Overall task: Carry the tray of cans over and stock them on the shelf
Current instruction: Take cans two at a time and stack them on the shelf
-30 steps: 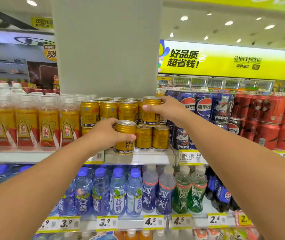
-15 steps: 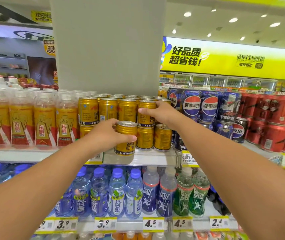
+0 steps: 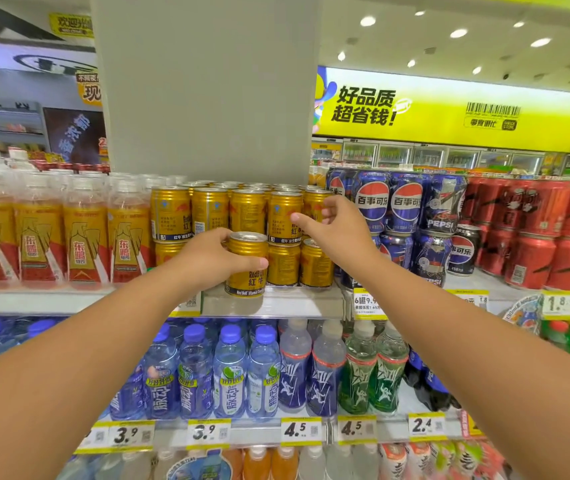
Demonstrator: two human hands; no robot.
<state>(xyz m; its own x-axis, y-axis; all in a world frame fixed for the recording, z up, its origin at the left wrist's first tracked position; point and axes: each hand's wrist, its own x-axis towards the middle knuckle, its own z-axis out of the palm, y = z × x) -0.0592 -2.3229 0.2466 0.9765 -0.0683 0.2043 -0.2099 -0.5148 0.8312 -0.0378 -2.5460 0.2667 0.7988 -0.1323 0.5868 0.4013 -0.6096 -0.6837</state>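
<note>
Gold can (image 3: 247, 263) sits in the left hand (image 3: 207, 259), upright at the front lip of the shelf (image 3: 273, 301); thumb across its face, fingers wrapped behind, so the label faces out; probably staged for the open front slot beside the lower row. Right hand (image 3: 335, 230) hangs just before the stacked gold cans (image 3: 283, 216), fingers loosely spread, holding nothing; index tip near the upper-row can, contact cannot be told; likely placing or squaring the stack. Held can stands just left of the lower cans, apart from the right fingers. Tray not in view.
</note>
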